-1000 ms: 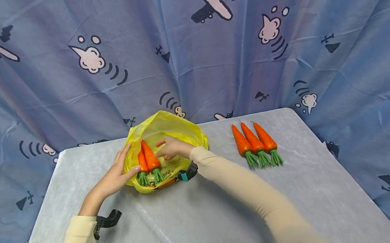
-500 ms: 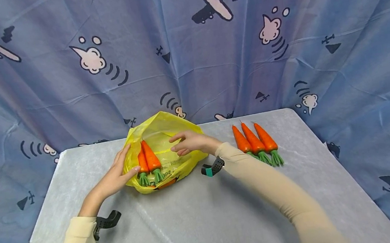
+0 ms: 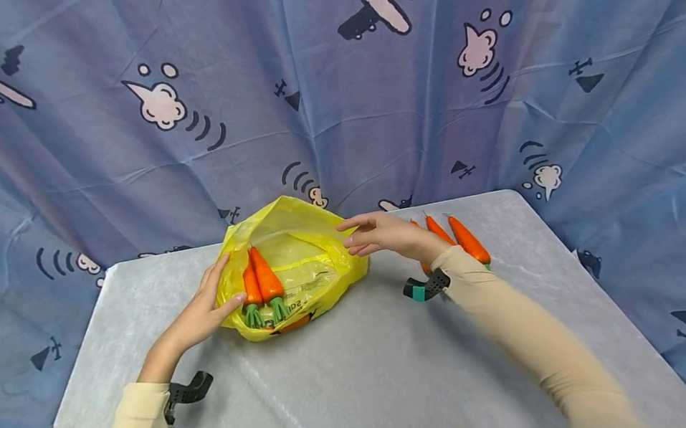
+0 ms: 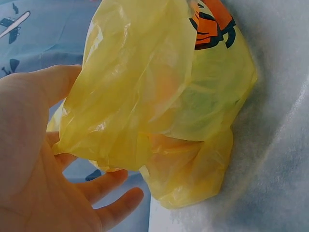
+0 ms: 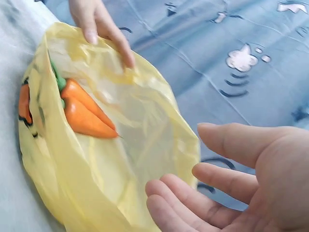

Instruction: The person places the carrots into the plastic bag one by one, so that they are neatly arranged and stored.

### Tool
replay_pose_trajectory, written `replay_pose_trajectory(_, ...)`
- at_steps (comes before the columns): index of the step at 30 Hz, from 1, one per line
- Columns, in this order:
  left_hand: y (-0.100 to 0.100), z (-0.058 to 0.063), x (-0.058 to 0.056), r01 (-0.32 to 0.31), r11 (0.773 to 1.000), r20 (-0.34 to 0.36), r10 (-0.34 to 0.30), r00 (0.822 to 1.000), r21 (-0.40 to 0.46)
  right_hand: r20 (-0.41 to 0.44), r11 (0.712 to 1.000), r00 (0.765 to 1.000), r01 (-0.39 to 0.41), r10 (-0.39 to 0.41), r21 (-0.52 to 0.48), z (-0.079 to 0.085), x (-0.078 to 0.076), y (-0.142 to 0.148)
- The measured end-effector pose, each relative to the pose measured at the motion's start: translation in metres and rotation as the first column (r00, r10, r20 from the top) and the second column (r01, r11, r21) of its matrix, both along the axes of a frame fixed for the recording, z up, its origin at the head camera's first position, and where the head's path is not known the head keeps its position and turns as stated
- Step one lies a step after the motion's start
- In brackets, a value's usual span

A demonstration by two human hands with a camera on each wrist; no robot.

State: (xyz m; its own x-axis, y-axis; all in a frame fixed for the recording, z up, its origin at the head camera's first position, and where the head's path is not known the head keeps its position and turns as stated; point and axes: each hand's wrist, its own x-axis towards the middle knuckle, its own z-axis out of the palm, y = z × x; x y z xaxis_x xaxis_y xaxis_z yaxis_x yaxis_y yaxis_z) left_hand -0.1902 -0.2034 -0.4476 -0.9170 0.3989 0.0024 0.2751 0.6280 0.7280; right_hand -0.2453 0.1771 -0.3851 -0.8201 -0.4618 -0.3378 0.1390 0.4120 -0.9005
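Observation:
A yellow plastic bag (image 3: 320,286) lies with its mouth spread toward me. Inside on its left are two orange carrots (image 3: 267,276) with green tops, side by side. My left hand (image 3: 197,316) is at the bag's left rim, thumb and fingers spread wide apart; in the left wrist view (image 4: 48,159) some fingers go behind the yellow film and others show below it. My right hand (image 3: 387,233) is just right of the mouth, empty, fingers loosely bent. In the right wrist view its fingertips (image 5: 157,186) overlap the rim. Further carrots (image 3: 468,239) lie beyond it, partly hidden by hand and sleeve.
A grey-white cloth covers the table (image 3: 354,393). Behind it hangs a blue curtain (image 3: 254,132) printed with airplanes, close to the table's back edge. Black straps (image 3: 190,389) with small devices sit on both wrists.
My right hand has come out of the bag and moved right, its forearm now covering part of the loose carrots. My left hand and the two carrots in the bag stay where they were.

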Motion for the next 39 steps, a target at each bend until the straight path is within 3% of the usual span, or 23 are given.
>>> replay_pose_trajectory(5,0.0,0.002,0.0,0.0,1.0,-0.006,0.0,1.0,0.001,-0.012,0.997,0.997,0.08,-0.08,-0.007,-0.005,0.001,0.033)
replay_pose_trajectory(12,-0.001,0.003,0.0,0.001,1.0,-0.002,-0.001,1.0,0.002,-0.022,0.985,0.985,0.17,-0.171,-0.028,-0.032,0.003,0.084)
replay_pose_trajectory(20,-0.001,0.001,0.001,0.001,1.0,0.001,-0.001,1.0,0.003,-0.015,0.977,0.977,0.213,-0.213,0.005,-0.053,0.005,0.121)
replay_pose_trajectory(27,-0.001,0.0,0.001,-0.007,1.0,0.014,0.007,1.0,0.002,0.026,0.96,0.959,0.281,-0.281,0.021,-0.055,0.007,0.137)
replay_pose_trajectory(39,0.0,0.002,0.002,0.0,1.0,0.009,0.0,1.0,0.001,-0.026,0.958,0.962,0.272,-0.271,0.094,-0.06,0.009,0.137)
